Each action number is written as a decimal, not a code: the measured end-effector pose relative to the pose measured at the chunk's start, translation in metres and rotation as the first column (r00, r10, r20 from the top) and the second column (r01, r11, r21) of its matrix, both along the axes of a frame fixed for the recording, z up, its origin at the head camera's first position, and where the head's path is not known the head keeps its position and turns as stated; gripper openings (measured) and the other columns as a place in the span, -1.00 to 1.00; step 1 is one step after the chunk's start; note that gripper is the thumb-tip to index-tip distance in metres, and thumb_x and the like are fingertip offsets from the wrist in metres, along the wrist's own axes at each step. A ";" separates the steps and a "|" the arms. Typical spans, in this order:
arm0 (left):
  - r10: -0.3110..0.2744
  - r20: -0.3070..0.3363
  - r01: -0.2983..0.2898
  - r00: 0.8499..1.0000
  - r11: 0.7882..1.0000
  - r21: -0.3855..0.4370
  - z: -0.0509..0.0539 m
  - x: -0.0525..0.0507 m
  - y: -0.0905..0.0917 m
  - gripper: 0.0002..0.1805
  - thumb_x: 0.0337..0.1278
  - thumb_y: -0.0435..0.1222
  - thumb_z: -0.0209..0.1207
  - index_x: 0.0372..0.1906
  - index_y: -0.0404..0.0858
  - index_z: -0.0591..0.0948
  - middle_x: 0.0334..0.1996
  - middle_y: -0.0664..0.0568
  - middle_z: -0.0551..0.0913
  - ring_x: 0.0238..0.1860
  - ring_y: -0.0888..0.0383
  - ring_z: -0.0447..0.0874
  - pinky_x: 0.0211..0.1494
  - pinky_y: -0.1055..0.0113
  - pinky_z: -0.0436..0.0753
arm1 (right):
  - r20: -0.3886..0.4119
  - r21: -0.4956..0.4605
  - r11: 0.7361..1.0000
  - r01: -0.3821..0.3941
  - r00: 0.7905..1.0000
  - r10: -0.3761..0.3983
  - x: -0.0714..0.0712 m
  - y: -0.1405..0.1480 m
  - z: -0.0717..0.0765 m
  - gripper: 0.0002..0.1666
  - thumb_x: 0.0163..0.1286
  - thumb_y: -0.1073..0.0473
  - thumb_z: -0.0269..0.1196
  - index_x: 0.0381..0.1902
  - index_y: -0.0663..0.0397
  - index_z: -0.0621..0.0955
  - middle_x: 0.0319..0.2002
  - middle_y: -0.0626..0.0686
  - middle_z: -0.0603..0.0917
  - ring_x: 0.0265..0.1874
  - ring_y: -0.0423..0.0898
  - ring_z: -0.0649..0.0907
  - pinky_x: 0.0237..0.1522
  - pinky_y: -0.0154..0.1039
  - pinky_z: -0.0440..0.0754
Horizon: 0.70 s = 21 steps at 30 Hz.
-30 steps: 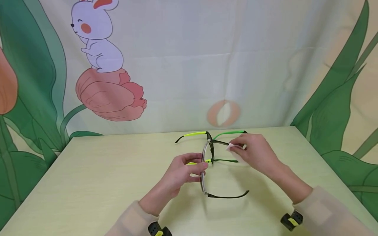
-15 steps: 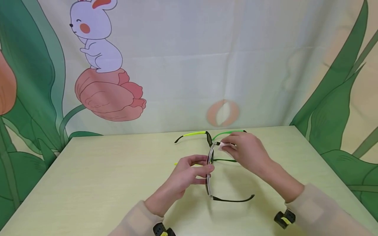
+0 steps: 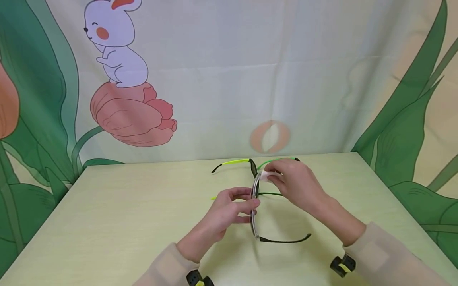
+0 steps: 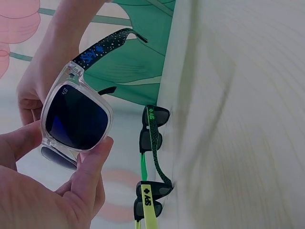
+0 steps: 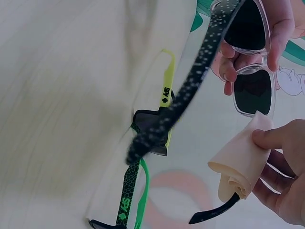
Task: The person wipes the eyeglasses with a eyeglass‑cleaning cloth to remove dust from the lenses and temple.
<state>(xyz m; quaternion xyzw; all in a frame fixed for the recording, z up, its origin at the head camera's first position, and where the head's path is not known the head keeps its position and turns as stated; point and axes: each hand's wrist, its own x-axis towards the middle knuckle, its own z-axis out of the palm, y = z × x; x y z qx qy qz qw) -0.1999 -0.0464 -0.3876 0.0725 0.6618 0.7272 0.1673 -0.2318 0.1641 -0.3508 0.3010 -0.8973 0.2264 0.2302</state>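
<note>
A pair of sunglasses (image 4: pixel 77 117) with a clear frame, dark lenses and speckled black temples is held above the table, temples pointing right in the head view. My left hand (image 3: pixel 223 214) grips its front between thumb and fingers, near the middle. At the far end of the frame, my right hand (image 3: pixel 298 180) pinches a pale cloth (image 5: pixel 243 155) wrapped around one temple, close to the hinge. The dark tip of that temple pokes out of the cloth in the right wrist view. The near temple (image 3: pixel 284 240) is unfolded and untouched.
Behind the hands, two more sunglasses stand on the table (image 3: pixel 125 214): one with yellow temples (image 4: pixel 150 205), one with green temples (image 5: pixel 125 200). A printed curtain (image 3: pixel 214 87) hangs along the table's back edge.
My right hand has slid the cloth left along the far temple, from farther out to near the hinge. The held sunglasses and left hand have shifted slightly right.
</note>
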 end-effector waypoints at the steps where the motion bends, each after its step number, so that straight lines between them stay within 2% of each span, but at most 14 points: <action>1: -0.003 0.004 0.003 1.000 1.000 0.003 0.000 0.000 0.000 -0.46 0.24 -0.30 0.36 0.24 -0.49 0.51 -0.14 -0.10 0.60 -0.27 0.08 0.73 -0.09 0.08 0.78 | -0.001 -0.004 1.000 0.000 1.000 0.000 0.000 0.000 0.000 -0.83 0.26 0.29 0.51 -0.19 0.03 0.77 -0.24 -0.09 0.78 -0.32 -0.11 0.71 -0.31 -0.15 0.68; 6: -0.016 0.012 0.015 1.000 1.000 0.017 -0.001 0.001 -0.001 -0.45 0.25 -0.31 0.34 0.25 -0.50 0.49 -0.12 -0.11 0.58 -0.25 0.07 0.72 -0.07 0.05 0.78 | 0.021 -0.001 1.000 0.023 0.999 -0.023 -0.001 0.002 -0.003 -0.83 0.24 0.27 0.52 -0.22 0.00 0.76 -0.27 -0.12 0.77 -0.35 -0.14 0.70 -0.32 -0.17 0.66; 12: 0.000 0.025 -0.001 1.000 1.000 0.020 -0.003 0.000 -0.003 -0.46 0.25 -0.32 0.34 0.24 -0.50 0.50 -0.13 -0.10 0.57 -0.24 0.05 0.73 -0.06 0.05 0.77 | 0.080 0.013 0.998 0.067 0.994 -0.068 -0.002 0.007 -0.006 -0.87 0.26 0.21 0.52 -0.25 -0.02 0.76 -0.31 -0.13 0.75 -0.39 -0.19 0.66 -0.33 -0.20 0.63; 21: 0.015 0.034 -0.016 0.999 1.000 0.025 -0.003 -0.001 -0.005 -0.44 0.25 -0.33 0.34 0.27 -0.51 0.49 -0.10 -0.11 0.58 -0.22 0.04 0.71 -0.02 0.02 0.76 | 0.090 0.024 0.996 0.090 0.992 -0.092 -0.002 0.014 -0.007 -0.87 0.26 0.22 0.52 -0.25 -0.02 0.76 -0.32 -0.11 0.76 -0.37 -0.15 0.69 -0.32 -0.15 0.66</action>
